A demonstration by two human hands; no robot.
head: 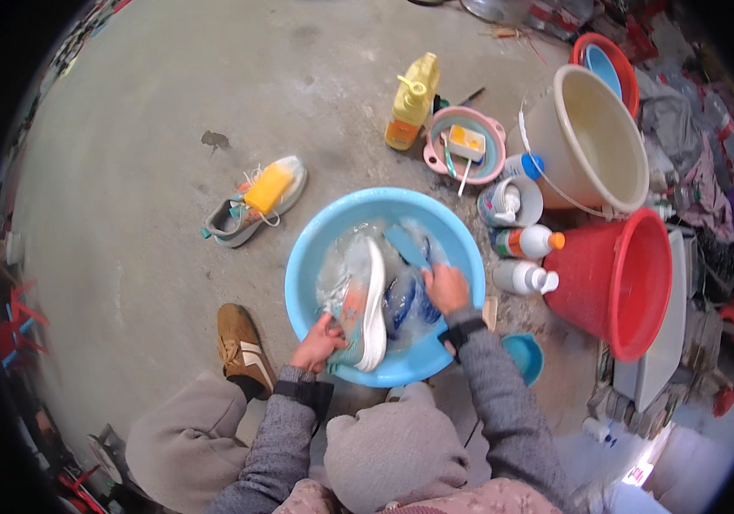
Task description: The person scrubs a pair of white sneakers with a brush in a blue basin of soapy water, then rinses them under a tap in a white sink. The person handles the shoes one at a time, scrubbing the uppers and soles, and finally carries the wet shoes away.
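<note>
A light-blue plastic basin [315,257] of cloudy water stands on the floor before me. My left hand [320,344] grips the heel end of a wet sneaker [355,308], grey-green and orange with white laces. The shoe lies on its side in the basin, its white sole turned to the right. My right hand [447,289] holds a blue brush [406,246] by its handle, apart from the shoe; the brush's underside is hidden. Something dark blue [403,302] lies in the water below the brush. On the floor to the left, a second sneaker [232,221] bears a yellow block, apparently soap [269,187].
A yellow jug with a pump [410,103] and a pink-rimmed basin [463,177] stand beyond the blue one. White bottles [521,277], a beige bucket [572,148] and a tilted red bucket [588,283] line the right. A teal bowl [524,360] sits near my right forearm.
</note>
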